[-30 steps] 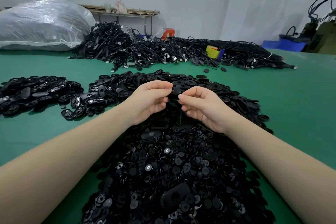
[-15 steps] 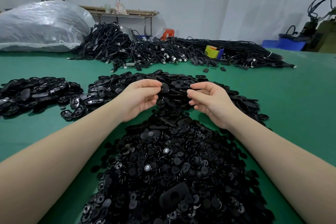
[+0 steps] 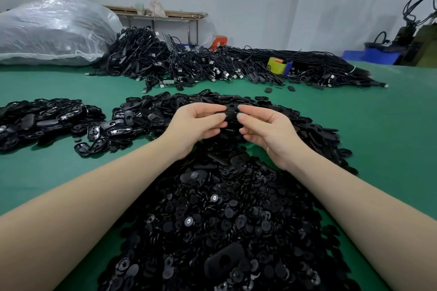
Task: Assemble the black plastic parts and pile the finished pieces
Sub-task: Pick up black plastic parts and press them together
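Both hands up over the heap of small black discs [image 3: 212, 215]. Left hand [image 3: 196, 123] and right hand [image 3: 267, 130] pinch one black oval shell [image 3: 230, 114] between fingertips. Looks light, stiff, slick plastic; best held by its rim edges.

Fingers of the left hand [image 3: 196, 123] and right hand [image 3: 264, 130] hide most of the black plastic part [image 3: 230, 113] (mid-frame); both forearms run off the bottom edge.
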### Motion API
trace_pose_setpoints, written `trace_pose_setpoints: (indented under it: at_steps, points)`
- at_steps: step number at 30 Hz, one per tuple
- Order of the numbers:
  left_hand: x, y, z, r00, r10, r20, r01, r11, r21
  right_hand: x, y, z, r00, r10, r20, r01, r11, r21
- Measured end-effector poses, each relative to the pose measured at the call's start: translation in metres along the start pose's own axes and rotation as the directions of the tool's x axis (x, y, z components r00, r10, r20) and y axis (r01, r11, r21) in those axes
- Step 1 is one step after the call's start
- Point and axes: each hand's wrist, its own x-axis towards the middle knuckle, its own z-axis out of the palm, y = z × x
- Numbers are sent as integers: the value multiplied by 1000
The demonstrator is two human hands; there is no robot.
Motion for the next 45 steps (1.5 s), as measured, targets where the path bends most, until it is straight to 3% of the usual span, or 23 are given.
trace_pose_setpoints:
  at_steps: [4,6,9,18,23,32,37,40,45]
  points:
    - [1,-2,-1,1000,-11,-13,11,1000,0,0,4,3,987,-131,-89,119,985,-129]
    - [1,-3,-1,1000,-14,-14,14,1000,15,-1,5,4,975,-209,-76,184,951,-249]
    - [1,-1,-3,1000,-24,-19,23,1000,-7,-2,7,7,971,-228,-69,200,938,-285]
    - [-1,4,-4,998,-57,20,59,996,-69,-2,-4,0,989,-125,-74,113,982,-148]
    - [-1,6,-6,997,-65,47,69,995,-76,-6,-13,-14,999,-22,30,23,998,-52]
    - [-3,2,8,1000,2,-23,-3,998,-56,-8,-2,16,996,-75,54,74,997,21]
    - [-3,0,7,1000,-11,-10,10,999,-48,-6,-1,5,971,-233,-50,207,928,-310]
    - [-3,0,7,1000,-10,-10,9,998,-59,-6,2,3,952,-286,-108,229,900,-371]
    - [-4,1,5,1000,-6,-9,5,999,-47,-2,-3,2,928,-368,-62,295,825,-481]
